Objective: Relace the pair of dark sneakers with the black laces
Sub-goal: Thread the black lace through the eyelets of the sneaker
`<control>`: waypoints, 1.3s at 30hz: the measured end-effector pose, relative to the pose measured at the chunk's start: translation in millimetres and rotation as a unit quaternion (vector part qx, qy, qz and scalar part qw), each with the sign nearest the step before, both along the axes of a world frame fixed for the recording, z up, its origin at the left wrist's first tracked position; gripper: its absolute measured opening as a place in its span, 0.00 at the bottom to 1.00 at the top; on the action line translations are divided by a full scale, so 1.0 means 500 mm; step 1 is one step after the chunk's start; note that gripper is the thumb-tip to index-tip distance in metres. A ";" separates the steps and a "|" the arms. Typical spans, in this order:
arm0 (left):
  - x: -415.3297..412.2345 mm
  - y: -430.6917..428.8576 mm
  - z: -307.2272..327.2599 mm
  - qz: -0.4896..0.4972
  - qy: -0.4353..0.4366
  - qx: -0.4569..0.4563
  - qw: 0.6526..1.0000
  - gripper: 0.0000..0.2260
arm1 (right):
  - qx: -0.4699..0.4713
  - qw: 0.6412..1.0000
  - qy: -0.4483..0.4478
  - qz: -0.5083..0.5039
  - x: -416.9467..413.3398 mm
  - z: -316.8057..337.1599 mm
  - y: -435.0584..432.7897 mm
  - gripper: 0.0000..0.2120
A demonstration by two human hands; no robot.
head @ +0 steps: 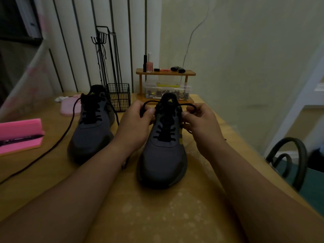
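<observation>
Your forearms are lying on the wooden table (157,216), reaching to the right sneaker (162,155), which is standing toe toward you near the table's middle. Your left hand (134,127) is pinching one end of its black lace (149,102) beside the tongue, and your right hand (201,127) is pinching the other end on the opposite side. The left sneaker (91,134) is sitting slightly farther off, its loose lace (57,141) trailing left past a pink block (19,130). Farther back, a wire basket (119,97) and a wooden shelf (165,73) are standing.
</observation>
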State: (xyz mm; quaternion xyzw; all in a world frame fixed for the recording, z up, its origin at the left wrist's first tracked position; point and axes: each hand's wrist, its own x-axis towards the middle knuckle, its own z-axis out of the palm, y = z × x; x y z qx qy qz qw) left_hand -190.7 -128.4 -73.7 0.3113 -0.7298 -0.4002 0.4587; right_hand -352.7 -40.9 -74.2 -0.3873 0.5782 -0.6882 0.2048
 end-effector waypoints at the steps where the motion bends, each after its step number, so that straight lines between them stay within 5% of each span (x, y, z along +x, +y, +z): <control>1: -0.001 0.001 0.000 0.005 0.002 0.002 1.000 0.08 | 0.002 1.000 -0.006 -0.003 -0.001 0.000 -0.001 0.06; 10: 0.005 -0.002 -0.001 -0.039 -0.006 -0.010 0.999 0.04 | -0.003 0.999 -0.010 0.035 -0.008 0.013 0.019 0.07; 15: 0.008 -0.015 -0.004 -0.074 -0.016 -0.003 0.997 0.21 | 0.057 0.992 0.110 0.014 -0.017 -0.002 0.016 0.11; 18: 0.003 -0.023 -0.011 -0.054 -0.023 -0.040 0.997 0.14 | 0.051 0.986 0.161 -0.003 -0.017 -0.011 0.005 0.04; 22: -0.002 -0.040 -0.022 -0.018 -0.053 -0.068 0.996 0.03 | 0.043 0.980 0.194 -0.012 -0.019 -0.013 0.001 0.06; 27: -0.005 -0.042 -0.019 -0.018 -0.041 -0.115 0.992 0.10 | 0.051 0.975 0.216 -0.024 -0.021 -0.015 -0.007 0.09; 35: -0.012 -0.047 -0.019 0.051 -0.091 -0.196 0.975 0.05 | 0.043 0.957 0.278 -0.074 -0.017 -0.017 -0.007 0.11; 39: -0.001 -0.057 -0.022 0.154 -0.104 -0.146 0.972 0.03 | 0.091 0.939 0.290 -0.162 -0.040 -0.028 -0.005 0.05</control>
